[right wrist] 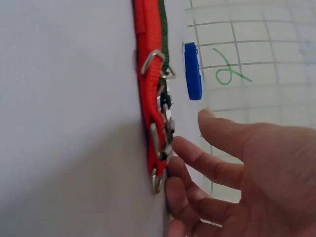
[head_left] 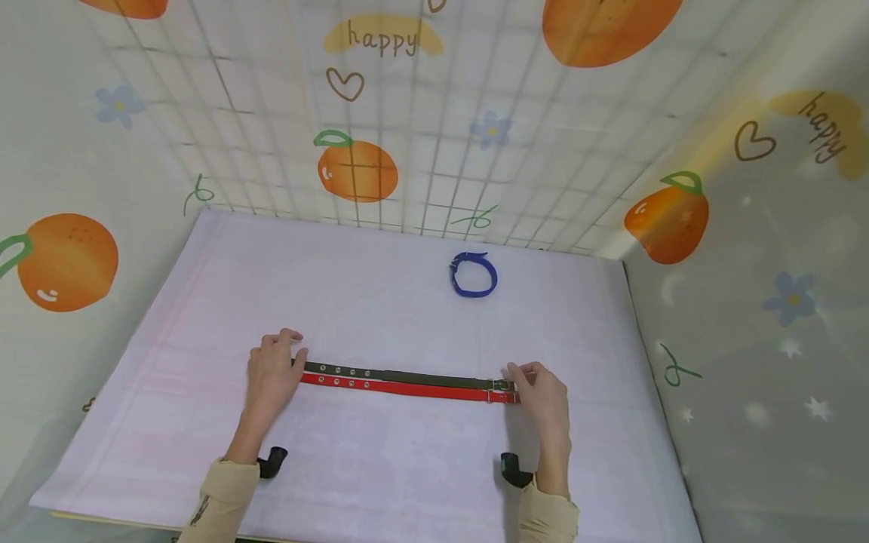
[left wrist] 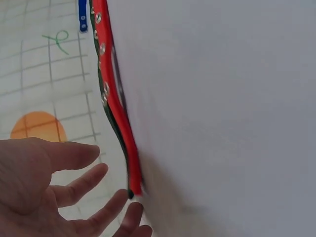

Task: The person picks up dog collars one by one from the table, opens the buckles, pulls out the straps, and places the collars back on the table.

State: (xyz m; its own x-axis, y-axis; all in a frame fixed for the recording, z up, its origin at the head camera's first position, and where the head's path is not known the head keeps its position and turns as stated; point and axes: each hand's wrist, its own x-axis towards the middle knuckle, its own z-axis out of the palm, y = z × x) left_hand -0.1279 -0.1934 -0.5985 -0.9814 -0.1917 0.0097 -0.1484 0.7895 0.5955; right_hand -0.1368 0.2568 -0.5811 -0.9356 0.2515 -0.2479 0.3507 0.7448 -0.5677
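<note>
Two strap collars lie stretched out side by side on the white cloth: a dark green collar [head_left: 434,378] at the back and a red collar [head_left: 428,391] in front. Metal eyelets run along their left part, and buckles and rings sit at the right end. My left hand [head_left: 273,371] is at the eyelet ends, thumb and fingers apart; in the left wrist view its fingertips come close to the strap tips. My right hand [head_left: 543,392] is beside the buckle ends, its fingertips at the metal parts in the right wrist view, with thumb and forefinger spread. Whether those fingertips press the collars is unclear.
A blue collar [head_left: 474,275], buckled into a loop, lies farther back on the cloth-covered table [head_left: 353,286]. Patterned sheets with oranges hang behind and at both sides; a wire grid [head_left: 434,173] shows through the back one. Black pieces [head_left: 514,470] stick out at both wrists.
</note>
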